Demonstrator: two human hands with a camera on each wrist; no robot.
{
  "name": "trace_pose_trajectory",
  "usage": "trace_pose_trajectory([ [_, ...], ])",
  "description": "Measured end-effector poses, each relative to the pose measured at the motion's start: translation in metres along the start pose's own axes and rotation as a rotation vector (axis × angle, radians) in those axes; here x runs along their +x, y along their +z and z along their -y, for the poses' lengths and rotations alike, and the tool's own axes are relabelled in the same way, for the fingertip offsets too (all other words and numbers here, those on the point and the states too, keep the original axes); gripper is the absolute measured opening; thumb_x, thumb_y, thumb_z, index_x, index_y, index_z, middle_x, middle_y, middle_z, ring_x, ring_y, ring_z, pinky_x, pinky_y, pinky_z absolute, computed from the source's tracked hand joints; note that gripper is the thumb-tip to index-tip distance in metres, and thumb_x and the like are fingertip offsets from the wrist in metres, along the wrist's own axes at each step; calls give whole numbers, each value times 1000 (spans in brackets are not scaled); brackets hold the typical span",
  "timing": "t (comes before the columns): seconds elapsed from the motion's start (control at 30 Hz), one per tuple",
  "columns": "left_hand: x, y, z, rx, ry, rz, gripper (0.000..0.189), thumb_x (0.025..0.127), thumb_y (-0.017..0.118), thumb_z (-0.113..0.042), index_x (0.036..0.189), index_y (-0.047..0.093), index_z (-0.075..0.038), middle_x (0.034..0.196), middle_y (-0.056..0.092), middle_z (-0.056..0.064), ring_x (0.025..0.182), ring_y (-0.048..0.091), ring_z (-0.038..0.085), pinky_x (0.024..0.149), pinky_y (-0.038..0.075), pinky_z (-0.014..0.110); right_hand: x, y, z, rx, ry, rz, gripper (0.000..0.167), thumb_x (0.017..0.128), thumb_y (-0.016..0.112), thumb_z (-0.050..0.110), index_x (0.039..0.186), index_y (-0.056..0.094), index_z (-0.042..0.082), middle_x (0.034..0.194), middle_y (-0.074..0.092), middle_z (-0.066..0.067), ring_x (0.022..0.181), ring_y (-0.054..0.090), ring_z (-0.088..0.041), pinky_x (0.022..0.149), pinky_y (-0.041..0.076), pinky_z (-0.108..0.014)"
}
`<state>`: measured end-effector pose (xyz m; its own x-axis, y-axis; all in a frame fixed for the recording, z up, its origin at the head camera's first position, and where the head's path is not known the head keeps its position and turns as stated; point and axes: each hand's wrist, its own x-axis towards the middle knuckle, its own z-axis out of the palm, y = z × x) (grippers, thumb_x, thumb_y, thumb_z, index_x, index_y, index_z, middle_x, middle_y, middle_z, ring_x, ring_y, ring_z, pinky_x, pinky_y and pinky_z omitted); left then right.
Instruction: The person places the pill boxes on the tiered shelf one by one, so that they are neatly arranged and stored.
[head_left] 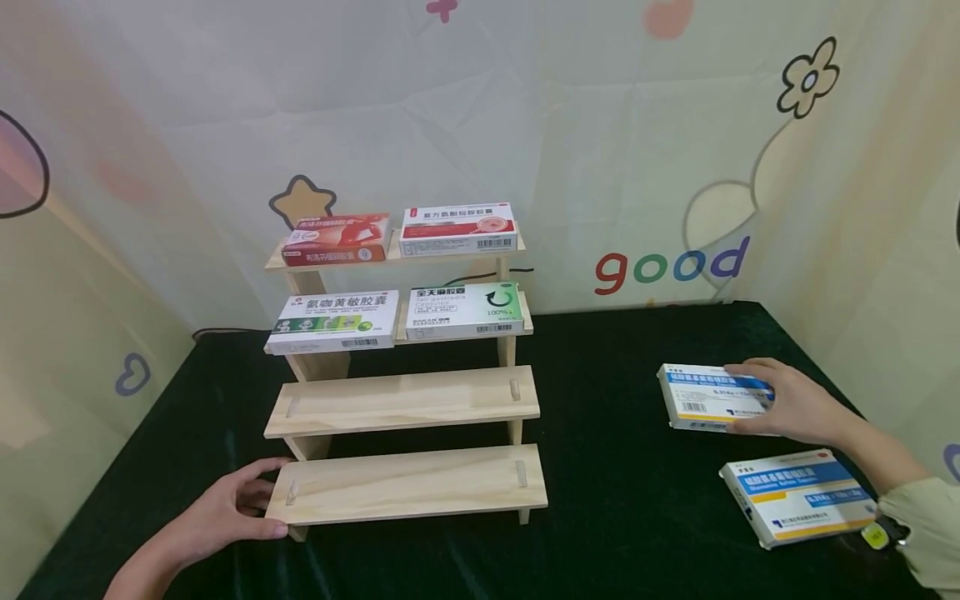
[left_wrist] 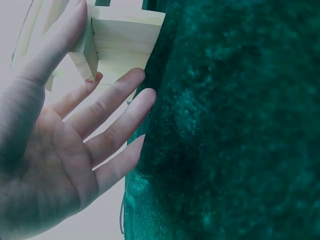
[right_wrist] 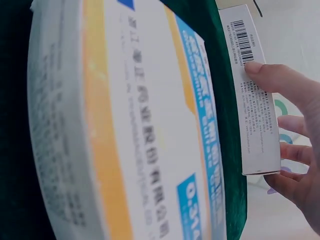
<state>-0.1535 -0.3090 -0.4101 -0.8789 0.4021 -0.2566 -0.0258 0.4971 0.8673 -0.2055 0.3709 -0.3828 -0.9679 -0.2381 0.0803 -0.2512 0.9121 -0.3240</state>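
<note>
A stepped wooden display stand [head_left: 408, 485] is at the centre-left. My left hand [head_left: 227, 515] holds the left end of its lowest shelf, thumb at the front corner and index finger at the back corner. In the left wrist view, the other fingers of that hand [left_wrist: 65, 145] are spread beside the wooden leg [left_wrist: 125, 45]. On the right, my right hand [head_left: 798, 404] grips a white, blue and yellow medicine box [head_left: 697, 392], its thumb on the printed side with the barcode [right_wrist: 243, 42]. A similar medicine box [head_left: 802, 496] lies nearer, below my right forearm.
On the top shelf are a red medicine box [head_left: 337, 240] and a white-and-red one [head_left: 459, 229]. The second shelf bears two white-and-green boxes [head_left: 333, 322]. Dark green cloth [head_left: 615, 467] covers the table, and a printed curtain [head_left: 480, 125] hangs behind.
</note>
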Motion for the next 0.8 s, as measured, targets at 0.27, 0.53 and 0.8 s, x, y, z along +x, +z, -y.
trace_pose_trajectory([
  [0.27,1,0,-1,2,-5,3,74,81,68,-16,134,23,12,110,56,26,92,58,29,75,50,35,4,-3,8,4,-28,-9,77,67,75,43,126,48,0,126,36,-30,104,39,-46,79,38,-62],
  [0.53,1,-1,1,8,-1,5,74,81,68,-15,133,23,13,110,56,26,92,58,29,75,50,35,8,-7,19,10,-43,-12,77,67,75,43,126,48,0,127,37,-29,104,40,-45,80,38,-61],
  [0.8,1,-1,1,19,1,5,74,81,68,-15,133,23,13,110,56,27,92,58,27,74,50,34,12,-12,30,10,-85,-21,76,68,75,42,126,48,2,127,38,-27,102,41,-43,78,40,-58],
])
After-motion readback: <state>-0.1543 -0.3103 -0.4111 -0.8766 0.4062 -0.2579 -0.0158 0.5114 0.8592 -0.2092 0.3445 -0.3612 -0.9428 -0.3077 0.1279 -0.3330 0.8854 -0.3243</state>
